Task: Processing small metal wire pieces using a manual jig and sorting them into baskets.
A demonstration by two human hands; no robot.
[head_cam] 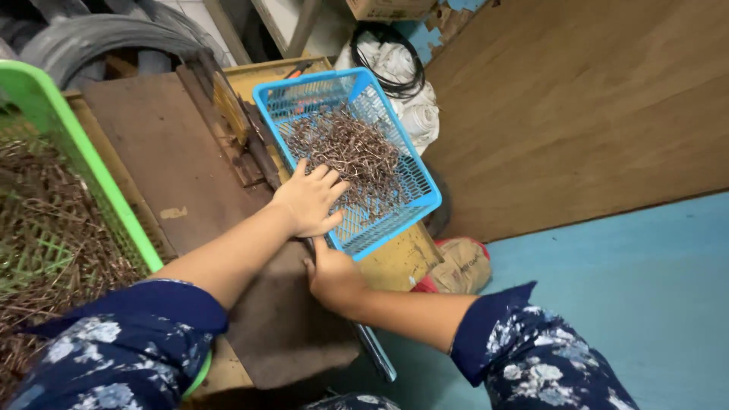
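The left hand [310, 199] lies open, fingers spread on brown metal pieces [351, 152] in a blue basket [420, 199] whose length runs away rightward; the right hand [332, 277] presses the brown board [190, 175], its grip unclear.

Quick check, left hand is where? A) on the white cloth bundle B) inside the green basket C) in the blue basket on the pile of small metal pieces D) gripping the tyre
C: the left hand lies spread inside the blue basket, fingers on the pile of small metal pieces; the green basket sits apart to its left.
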